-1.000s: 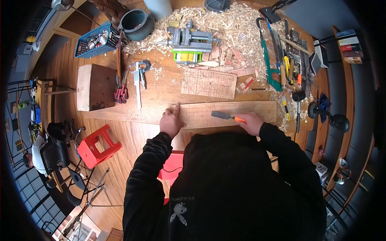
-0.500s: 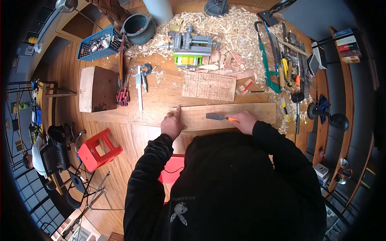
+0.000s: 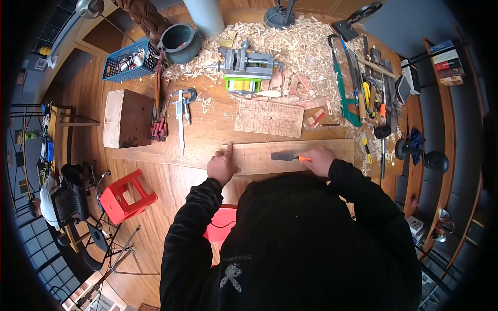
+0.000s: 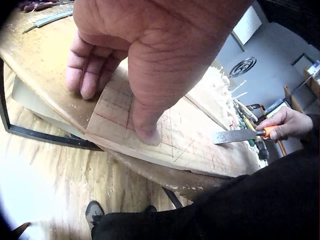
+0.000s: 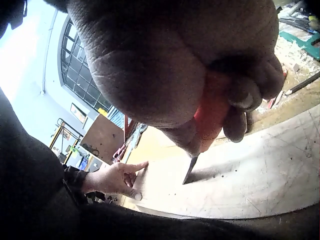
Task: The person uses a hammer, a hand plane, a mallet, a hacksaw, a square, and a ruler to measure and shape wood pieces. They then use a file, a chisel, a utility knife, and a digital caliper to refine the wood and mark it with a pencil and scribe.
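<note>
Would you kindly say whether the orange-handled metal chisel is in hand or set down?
In hand: the right hand grips the orange-handled metal chisel by its handle.

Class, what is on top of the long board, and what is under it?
The left hand's thumb rests on one end of the long board; the right hand holds a chisel over it. Beneath lies the table; the patch of tabletop directly underneath is covered, so its surface cannot be seen.

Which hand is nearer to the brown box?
Left. The left hand rests on the long board, right of the brown box; the right hand, holding the chisel, is farther right.
</note>
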A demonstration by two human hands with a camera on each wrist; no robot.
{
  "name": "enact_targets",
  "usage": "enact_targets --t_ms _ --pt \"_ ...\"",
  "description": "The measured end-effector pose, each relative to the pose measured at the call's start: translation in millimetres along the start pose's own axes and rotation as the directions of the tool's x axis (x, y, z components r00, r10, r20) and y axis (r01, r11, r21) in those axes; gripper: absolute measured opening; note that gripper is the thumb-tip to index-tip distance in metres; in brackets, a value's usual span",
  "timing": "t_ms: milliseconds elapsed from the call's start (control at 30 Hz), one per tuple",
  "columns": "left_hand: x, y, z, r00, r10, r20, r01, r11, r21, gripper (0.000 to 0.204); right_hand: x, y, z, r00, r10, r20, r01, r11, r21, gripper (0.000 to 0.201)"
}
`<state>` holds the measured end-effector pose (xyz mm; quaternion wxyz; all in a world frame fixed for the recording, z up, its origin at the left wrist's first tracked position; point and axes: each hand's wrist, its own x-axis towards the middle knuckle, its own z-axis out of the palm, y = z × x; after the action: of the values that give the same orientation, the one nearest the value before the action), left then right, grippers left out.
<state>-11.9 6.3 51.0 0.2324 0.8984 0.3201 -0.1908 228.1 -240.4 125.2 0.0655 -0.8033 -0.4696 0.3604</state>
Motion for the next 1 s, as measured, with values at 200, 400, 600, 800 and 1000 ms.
enact_targets --t_ms 200,400,600,800,1000 --pt "-1.4 1.3 -0.1 1.0 -0.015 -0.001 0.015 1.0 0.004 0.098 -0.2 -0.4 -1.4 0.999 0.01 0.034 -0.01 1.0 0.004 0.031" --pt "0.8 -4.0 9.1 0.997 0.021 -0.07 -0.02 1.0 0.023 0.1 -1.9 5.3 6.5 1.0 0.012 0.024 -0.013 0.999 0.044 0.03" --pt "0.4 0.9 1.5 1.0 -0.023 0.009 0.023 1.0 -0.006 0.099 -4.9 6.9 12.2 1.0 0.013 0.012 -0.015 0.994 0.104 0.03" --pt "0.2 2.2 -0.3 1.0 -0.02 0.017 0.02 1.0 0.002 0.1 -7.4 9.4 17.9 1.0 -0.008 -0.018 0.01 0.993 0.114 0.031" --pt "-0.1 1.3 0.0 1.0 -0.016 0.007 0.016 1.0 -0.001 0.099 -3.8 9.6 14.2 1.0 -0.027 -0.003 0.028 0.997 0.065 0.031"
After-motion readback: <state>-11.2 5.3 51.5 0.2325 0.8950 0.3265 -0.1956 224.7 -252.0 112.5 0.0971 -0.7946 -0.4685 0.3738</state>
